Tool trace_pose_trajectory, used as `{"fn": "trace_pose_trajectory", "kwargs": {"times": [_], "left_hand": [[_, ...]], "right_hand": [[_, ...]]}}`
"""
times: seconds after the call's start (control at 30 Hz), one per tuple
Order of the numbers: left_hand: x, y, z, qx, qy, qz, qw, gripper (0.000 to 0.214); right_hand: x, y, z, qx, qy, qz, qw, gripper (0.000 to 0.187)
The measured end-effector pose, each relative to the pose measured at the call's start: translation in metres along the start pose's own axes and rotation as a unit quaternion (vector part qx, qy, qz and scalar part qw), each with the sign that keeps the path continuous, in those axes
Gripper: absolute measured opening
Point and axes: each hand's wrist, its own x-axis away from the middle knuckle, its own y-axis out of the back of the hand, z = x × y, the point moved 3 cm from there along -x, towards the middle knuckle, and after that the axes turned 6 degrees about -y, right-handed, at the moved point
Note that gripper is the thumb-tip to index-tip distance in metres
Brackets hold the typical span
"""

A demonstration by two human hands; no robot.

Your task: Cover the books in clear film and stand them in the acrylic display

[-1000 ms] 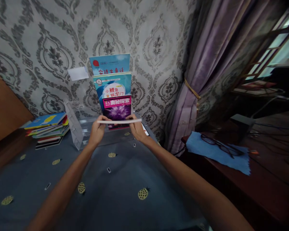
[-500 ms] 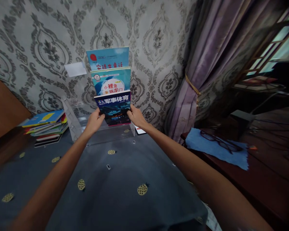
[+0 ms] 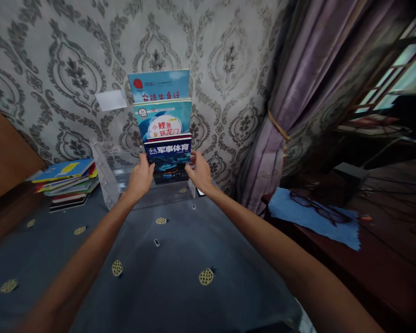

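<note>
A dark blue magazine (image 3: 169,159) stands nearly upright at the front of a clear acrylic book rack (image 3: 106,178). My left hand (image 3: 142,175) grips its left edge, thumb on the cover. My right hand (image 3: 199,172) is closed on the right edge in the same way. Just behind rises a teal picture book (image 3: 162,118) with a white oval on its cover. Tallest and rearmost is a light blue book (image 3: 159,85) with red characters. The lower parts of both rear books are hidden by whatever stands before them.
Left of the rack lies a stack of books (image 3: 67,178). The dark tablecloth (image 3: 152,286) has a pineapple print. Glasses (image 3: 319,208) rest on a blue cloth (image 3: 280,206) at the right. A purple curtain (image 3: 298,92) hangs beside the patterned wall (image 3: 225,27). A white paper (image 3: 111,100) shows above the rack.
The magazine has moved slightly down and right between my hands. More edges now show along its top. My right hand's fingers have shifted behind its edge.
</note>
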Motion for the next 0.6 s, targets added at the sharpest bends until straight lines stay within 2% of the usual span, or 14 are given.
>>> {"fn": "trace_pose_trajectory", "kwargs": {"times": [0.1,0.2,0.37,0.6], "left_hand": [[0.002,0.002,-0.009,-0.084,0.022,0.037,0.996,0.024],[0.004,0.002,-0.015,-0.128,0.039,0.066,0.989,0.028],[0.001,0.001,-0.021,-0.158,0.075,0.106,0.979,0.033],[-0.005,0.000,-0.025,-0.158,0.095,0.118,0.976,0.034]], "right_hand": [[-0.001,-0.002,-0.003,-0.005,-0.007,-0.012,1.000,0.052],[-0.005,-0.005,-0.005,0.010,0.015,-0.021,1.000,0.054],[-0.010,-0.007,-0.007,0.017,0.027,-0.012,0.999,0.046],[-0.011,-0.006,-0.008,0.013,0.024,-0.026,0.999,0.036]]}}
